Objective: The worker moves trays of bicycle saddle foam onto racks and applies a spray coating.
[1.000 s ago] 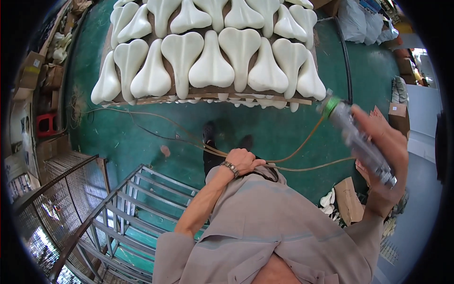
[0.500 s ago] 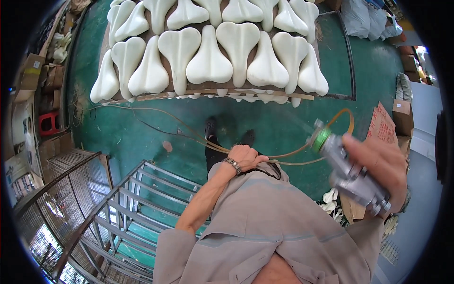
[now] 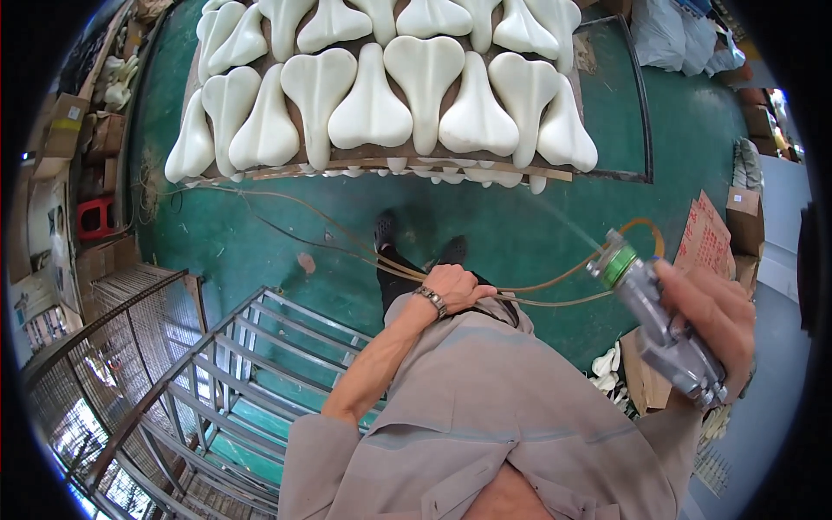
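My right hand (image 3: 718, 316) is wrapped round a metal spray gun (image 3: 663, 325) with a green ring behind its nozzle. A thin mist leaves the nozzle toward the far left, toward white bicycle-saddle-shaped pieces (image 3: 371, 108). These stand in rows on a board, wide and narrow ends alternating. At my waist, my left hand (image 3: 457, 288) is closed round thin yellowish hoses (image 3: 555, 284). One hose loops up near the gun; others run left across the floor. A wristwatch (image 3: 432, 301) is on my left wrist.
Left of me stands a grey metal rack (image 3: 251, 381) beside a wire-mesh frame (image 3: 139, 316). A red stool (image 3: 95, 217) and boxes line the left side. At right are cardboard boxes (image 3: 744, 217), with white pieces (image 3: 607, 368) on the floor. A dark metal bar frame (image 3: 646, 113) adjoins the board.
My right hand and the spray gun have moved slightly right and down. The mist from the nozzle shows more plainly now. My left hand stays at my waist on the hoses.
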A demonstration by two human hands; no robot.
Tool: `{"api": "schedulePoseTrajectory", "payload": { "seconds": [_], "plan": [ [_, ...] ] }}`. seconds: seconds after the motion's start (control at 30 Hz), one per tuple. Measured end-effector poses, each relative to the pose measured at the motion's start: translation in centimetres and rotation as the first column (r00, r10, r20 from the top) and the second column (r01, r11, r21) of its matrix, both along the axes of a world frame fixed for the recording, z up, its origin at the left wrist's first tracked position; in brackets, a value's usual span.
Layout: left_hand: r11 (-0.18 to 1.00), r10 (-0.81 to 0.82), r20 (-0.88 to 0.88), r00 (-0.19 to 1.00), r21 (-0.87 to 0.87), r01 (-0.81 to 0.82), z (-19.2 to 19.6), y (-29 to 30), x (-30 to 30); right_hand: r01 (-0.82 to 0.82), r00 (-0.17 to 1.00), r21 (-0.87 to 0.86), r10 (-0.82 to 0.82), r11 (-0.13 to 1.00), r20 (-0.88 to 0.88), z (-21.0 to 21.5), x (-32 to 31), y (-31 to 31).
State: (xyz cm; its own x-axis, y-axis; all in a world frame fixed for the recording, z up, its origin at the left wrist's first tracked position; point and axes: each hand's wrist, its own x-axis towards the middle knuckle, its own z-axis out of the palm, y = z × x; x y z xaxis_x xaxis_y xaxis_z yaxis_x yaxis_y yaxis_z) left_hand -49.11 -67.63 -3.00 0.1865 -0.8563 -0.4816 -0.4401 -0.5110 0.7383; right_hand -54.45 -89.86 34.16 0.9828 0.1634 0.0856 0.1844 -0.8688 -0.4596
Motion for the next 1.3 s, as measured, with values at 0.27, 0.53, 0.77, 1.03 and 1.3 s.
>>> {"api": "schedulePoseTrajectory", "payload": {
  "seconds": [0.27, 0.53, 0.77, 1.03, 1.3],
  "plan": [
    [1.0, -0.007, 0.03, 1.0, 0.014, 0.007, 0.8, -2.6, -5.8, 0.24, 0.97, -0.065, -0.239, 0.969, 0.036, 0.6, -3.7, -1.7],
    [1.0, 0.016, 0.012, 1.0, 0.005, -0.016, 1.7, -4.1, -7.9, 0.236, 0.971, -0.07, -0.233, 0.969, 0.052, 0.7, -4.3, -3.9],
    [0.998, 0.022, -0.051, 0.998, -0.055, -0.025, 1.0, -5.9, -6.3, 0.175, 0.985, -0.112, -0.175, 0.978, 0.007, 0.1, -1.7, -2.9],
    [0.998, -0.003, -0.024, 1.0, -0.063, 0.001, 0.3, -7.4, -4.1, 0.231, 0.971, -0.143, -0.221, 0.962, 0.088, 0.4, 0.6, -2.1],
    [0.999, -0.01, 0.01, 1.0, -0.032, 0.01, 0.8, -10.2, -4.9, 0.229, 0.97, -0.138, -0.213, 0.964, 0.118, 0.9, -0.6, -3.8]
  ]
}}
